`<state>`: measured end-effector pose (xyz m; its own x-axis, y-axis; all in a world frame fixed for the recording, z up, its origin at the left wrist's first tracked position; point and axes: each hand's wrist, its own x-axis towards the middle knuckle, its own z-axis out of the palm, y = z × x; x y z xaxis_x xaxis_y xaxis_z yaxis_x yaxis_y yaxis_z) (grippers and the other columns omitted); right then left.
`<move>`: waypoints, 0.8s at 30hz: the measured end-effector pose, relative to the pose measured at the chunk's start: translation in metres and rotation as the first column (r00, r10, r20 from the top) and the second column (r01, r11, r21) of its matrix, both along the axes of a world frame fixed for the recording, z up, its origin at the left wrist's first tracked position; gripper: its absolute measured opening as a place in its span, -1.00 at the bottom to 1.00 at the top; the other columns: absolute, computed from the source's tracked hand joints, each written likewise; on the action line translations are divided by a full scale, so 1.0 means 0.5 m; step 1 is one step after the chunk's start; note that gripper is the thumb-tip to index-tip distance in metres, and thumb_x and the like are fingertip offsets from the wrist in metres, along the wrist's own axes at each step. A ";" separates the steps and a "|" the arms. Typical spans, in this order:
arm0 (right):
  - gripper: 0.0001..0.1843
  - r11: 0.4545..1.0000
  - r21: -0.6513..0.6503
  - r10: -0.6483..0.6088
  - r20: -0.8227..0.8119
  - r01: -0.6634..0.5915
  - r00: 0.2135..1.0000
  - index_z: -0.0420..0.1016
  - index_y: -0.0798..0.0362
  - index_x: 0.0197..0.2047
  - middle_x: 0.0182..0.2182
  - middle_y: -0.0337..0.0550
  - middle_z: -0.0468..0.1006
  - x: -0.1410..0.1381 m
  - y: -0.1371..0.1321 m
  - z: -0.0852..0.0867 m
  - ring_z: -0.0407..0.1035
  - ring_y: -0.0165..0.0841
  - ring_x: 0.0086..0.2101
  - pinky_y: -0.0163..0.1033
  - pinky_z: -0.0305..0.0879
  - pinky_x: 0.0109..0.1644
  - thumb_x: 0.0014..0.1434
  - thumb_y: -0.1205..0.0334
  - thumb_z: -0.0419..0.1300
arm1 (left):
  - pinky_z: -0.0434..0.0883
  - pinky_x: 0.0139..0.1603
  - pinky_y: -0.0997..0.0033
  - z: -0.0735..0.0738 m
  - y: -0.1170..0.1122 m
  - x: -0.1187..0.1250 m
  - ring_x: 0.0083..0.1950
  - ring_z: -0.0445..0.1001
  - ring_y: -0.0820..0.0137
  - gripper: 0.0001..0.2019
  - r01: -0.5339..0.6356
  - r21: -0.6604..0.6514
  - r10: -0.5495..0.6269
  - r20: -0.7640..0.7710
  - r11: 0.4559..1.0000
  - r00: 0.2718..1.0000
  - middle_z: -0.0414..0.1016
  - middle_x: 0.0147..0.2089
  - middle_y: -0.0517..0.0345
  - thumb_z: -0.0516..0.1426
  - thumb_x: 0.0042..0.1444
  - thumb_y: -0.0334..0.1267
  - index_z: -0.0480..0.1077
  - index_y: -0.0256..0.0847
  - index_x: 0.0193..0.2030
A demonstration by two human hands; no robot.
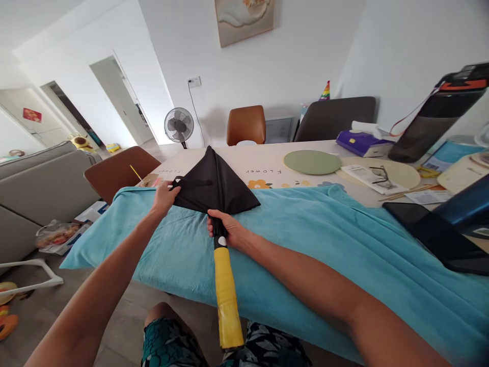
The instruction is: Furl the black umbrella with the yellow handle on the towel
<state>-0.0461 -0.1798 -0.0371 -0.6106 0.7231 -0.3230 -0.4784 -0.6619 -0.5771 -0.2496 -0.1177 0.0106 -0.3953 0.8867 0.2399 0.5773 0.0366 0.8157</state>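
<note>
A black umbrella point(219, 186) lies on the turquoise cloth point(175, 255), its canopy folded down into a loose triangle with the tip pointing away from me. Its yellow handle point(226, 290) reaches past the table's near edge toward my lap. My right hand point(228, 228) is wrapped round the black neck of the umbrella, just above the handle. At the canopy's left corner my left hand point(166, 197) pinches the fabric, close to a small strap loop point(178, 180).
On the right stand a dark bottle point(431, 117), a purple box point(361, 143), glasses point(382, 176) and a black tablet point(431, 234). A green round mat point(312, 162) lies at the back. Chairs point(246, 125) and a fan point(179, 125) are beyond the table.
</note>
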 end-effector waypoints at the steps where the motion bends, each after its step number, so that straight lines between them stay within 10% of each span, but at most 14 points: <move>1: -0.78 1.000 0.004 0.000 -0.001 0.000 1.000 0.30 0.16 -0.49 -0.65 -0.27 0.36 0.000 0.000 0.000 0.26 -0.50 -0.67 -0.36 0.26 -0.64 0.10 0.22 0.15 | 0.33 -0.35 0.43 0.007 0.003 -0.004 -0.33 0.41 0.37 -0.64 0.014 0.033 -0.013 -0.051 0.999 0.999 0.45 -0.33 0.09 0.14 -0.14 -0.18 0.38 -0.29 -0.16; 7: -0.79 1.000 -0.015 -0.022 0.019 0.023 1.000 0.27 0.15 -0.52 -0.65 -0.22 0.39 -0.001 -0.004 0.008 0.38 -0.42 -0.55 -0.25 0.44 -0.40 0.12 0.30 0.11 | 0.32 -0.15 0.33 0.040 0.009 -0.012 -0.12 0.39 0.26 -0.65 0.052 0.075 -0.024 -0.341 0.996 0.940 0.44 -0.18 0.06 0.09 -0.07 -0.17 0.38 -0.23 -0.12; 16: -0.84 0.999 -0.026 0.019 0.023 -0.019 1.000 0.24 0.13 -0.47 -0.64 -0.30 0.33 0.008 0.000 0.013 0.21 -0.53 -0.68 -0.40 0.21 -0.68 0.09 0.30 0.15 | 0.26 -0.19 0.33 0.053 -0.025 -0.004 -0.17 0.39 0.23 -0.64 0.043 0.061 -0.001 -0.562 0.997 0.827 0.42 -0.16 0.09 0.03 0.06 -0.18 0.30 -0.01 0.04; 24: -0.82 0.998 -0.064 0.008 0.037 -0.006 0.999 0.20 0.10 -0.43 -0.62 -0.31 0.29 0.003 0.005 0.008 0.19 -0.54 -0.69 -0.42 0.20 -0.70 0.10 0.28 0.15 | 0.24 -0.32 0.32 -0.074 -0.060 -0.006 -0.29 0.43 0.16 -0.55 0.014 -0.290 -0.224 -0.709 0.957 0.669 0.48 -0.29 -0.05 -0.07 0.14 -0.17 0.18 -0.05 0.19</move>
